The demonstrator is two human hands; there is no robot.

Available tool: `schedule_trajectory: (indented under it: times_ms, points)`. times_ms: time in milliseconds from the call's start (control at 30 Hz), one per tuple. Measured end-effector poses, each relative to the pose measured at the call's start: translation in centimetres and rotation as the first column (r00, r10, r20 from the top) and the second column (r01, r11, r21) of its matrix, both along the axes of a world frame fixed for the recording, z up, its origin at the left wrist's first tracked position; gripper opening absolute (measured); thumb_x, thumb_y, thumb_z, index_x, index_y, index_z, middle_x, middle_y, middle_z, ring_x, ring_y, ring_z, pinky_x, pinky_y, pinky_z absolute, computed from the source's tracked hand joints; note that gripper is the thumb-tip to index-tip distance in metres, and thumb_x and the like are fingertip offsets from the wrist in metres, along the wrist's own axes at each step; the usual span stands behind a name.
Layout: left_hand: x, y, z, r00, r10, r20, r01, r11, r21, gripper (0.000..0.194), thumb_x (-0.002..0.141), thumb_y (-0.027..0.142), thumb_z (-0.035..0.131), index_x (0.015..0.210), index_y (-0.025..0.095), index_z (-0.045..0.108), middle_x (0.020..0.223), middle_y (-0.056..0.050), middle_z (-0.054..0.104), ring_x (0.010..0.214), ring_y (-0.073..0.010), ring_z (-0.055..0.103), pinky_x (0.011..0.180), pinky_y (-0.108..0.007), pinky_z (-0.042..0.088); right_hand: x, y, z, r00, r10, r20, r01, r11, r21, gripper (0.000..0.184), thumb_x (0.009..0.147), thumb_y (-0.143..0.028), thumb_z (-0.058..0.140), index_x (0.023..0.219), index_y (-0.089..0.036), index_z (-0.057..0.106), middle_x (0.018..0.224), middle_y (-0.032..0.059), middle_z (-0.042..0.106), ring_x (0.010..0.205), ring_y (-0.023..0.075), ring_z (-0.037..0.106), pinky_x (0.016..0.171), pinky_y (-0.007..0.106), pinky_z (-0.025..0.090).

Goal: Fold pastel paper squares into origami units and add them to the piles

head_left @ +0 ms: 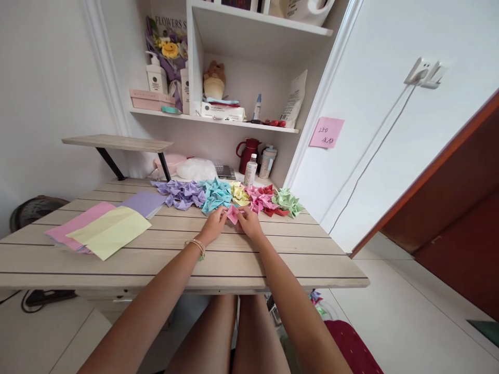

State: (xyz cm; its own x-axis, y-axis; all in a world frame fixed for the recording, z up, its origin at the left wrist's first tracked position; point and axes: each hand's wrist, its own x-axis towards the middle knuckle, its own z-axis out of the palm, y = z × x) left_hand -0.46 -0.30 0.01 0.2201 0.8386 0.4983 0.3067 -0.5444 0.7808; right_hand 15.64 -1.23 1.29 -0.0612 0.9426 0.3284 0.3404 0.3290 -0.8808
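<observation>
Between my two hands is a small folded piece of pink paper (233, 214), low over the table. My left hand (215, 222) grips its left side with bent fingers, and my right hand (249, 221) grips its right side. Just behind them lies a row of folded paper pieces in heaps: purple (183, 194), turquoise (215, 194), yellow (239, 193), pink (260, 197) with some red (277, 211), and light green (287, 201). Flat sheets lie on the left: yellow (111, 232), pink (83, 221) and purple (143, 203).
The slatted wooden table (163, 267) has a small raised shelf (117, 142) at its back left. A bottle (250, 170), a dark red jug (248, 156) and a tumbler (267, 161) stand behind the heaps. A pink note (326, 132) is on the wall.
</observation>
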Motion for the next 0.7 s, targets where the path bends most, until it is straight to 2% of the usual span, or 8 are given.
schedule_trajectory:
  times_ms: [167, 333, 400, 500, 600, 700]
  points:
    - [0.1, -0.2, 0.7, 0.988, -0.032, 0.151, 0.036, 0.999, -0.024, 0.032, 0.084, 0.040, 0.056, 0.104, 0.017, 0.066, 0.089, -0.007, 0.072, 0.074, -0.0194, 0.067, 0.066, -0.031, 0.054, -0.1, 0.2, 0.0, 0.947, 0.054, -0.317, -0.079, 0.995, -0.067, 0.037, 0.070, -0.053, 0.066, 0.086, -0.019, 0.062, 0.057, -0.0028, 0.061, 0.047, 0.0135, 0.058, 0.046, 0.023, 0.044]
    - [0.1, -0.1, 1.1, 0.964, -0.090, 0.250, 0.112, 0.991, -0.074, 0.039, 0.080, 0.043, 0.063, 0.109, 0.018, 0.069, 0.100, -0.008, 0.072, 0.072, -0.0178, 0.066, 0.065, -0.030, 0.054, 0.1, 0.2, 0.4, 0.858, 0.059, -0.510, -0.154, 0.977, -0.146, 0.039, 0.059, -0.048, 0.077, 0.082, -0.019, 0.064, 0.058, -0.0025, 0.062, 0.051, 0.0120, 0.059, 0.050, 0.022, 0.045]
    - [0.1, -0.1, 1.2, 0.961, -0.081, 0.264, 0.116, 0.986, -0.117, 0.039, 0.077, 0.044, 0.064, 0.105, 0.018, 0.071, 0.099, -0.008, 0.073, 0.071, -0.0171, 0.065, 0.063, -0.029, 0.052, 0.1, 0.1, 0.6, 0.833, 0.059, -0.550, -0.183, 0.968, -0.172, 0.039, 0.057, -0.047, 0.079, 0.080, -0.019, 0.064, 0.060, -0.0016, 0.064, 0.052, 0.0114, 0.059, 0.051, 0.022, 0.046]
    - [0.0, 0.0, 1.1, 0.957, -0.034, 0.288, 0.090, 0.979, -0.183, 0.037, 0.075, 0.046, 0.066, 0.093, 0.015, 0.073, 0.085, -0.007, 0.073, 0.067, -0.0166, 0.064, 0.060, -0.027, 0.050, 0.0, 0.0, 0.8, 0.817, 0.062, -0.573, -0.210, 0.958, -0.197, 0.040, 0.056, -0.048, 0.080, 0.076, -0.019, 0.064, 0.062, -0.0011, 0.064, 0.054, 0.0112, 0.060, 0.052, 0.022, 0.046]
    - [-0.1, 0.1, 1.1, 0.951, 0.009, 0.308, 0.062, 0.974, -0.218, 0.034, 0.074, 0.047, 0.067, 0.082, 0.014, 0.072, 0.072, -0.005, 0.070, 0.064, -0.0160, 0.062, 0.059, -0.026, 0.048, -0.2, -0.1, 0.9, 0.827, 0.060, -0.559, -0.207, 0.957, -0.204, 0.041, 0.055, -0.051, 0.080, 0.071, -0.018, 0.061, 0.062, -0.0013, 0.063, 0.055, 0.0116, 0.061, 0.051, 0.022, 0.046]
    - [-0.1, 0.2, 1.0, 0.951, 0.018, 0.309, 0.059, 0.970, -0.237, 0.034, 0.073, 0.048, 0.067, 0.077, 0.015, 0.070, 0.068, -0.003, 0.068, 0.062, -0.0158, 0.062, 0.058, -0.027, 0.048, -0.3, -0.2, 0.9, 0.851, 0.054, -0.522, -0.186, 0.961, -0.204, 0.042, 0.057, -0.054, 0.078, 0.070, -0.018, 0.060, 0.063, -0.0008, 0.063, 0.055, 0.0123, 0.062, 0.051, 0.022, 0.046]
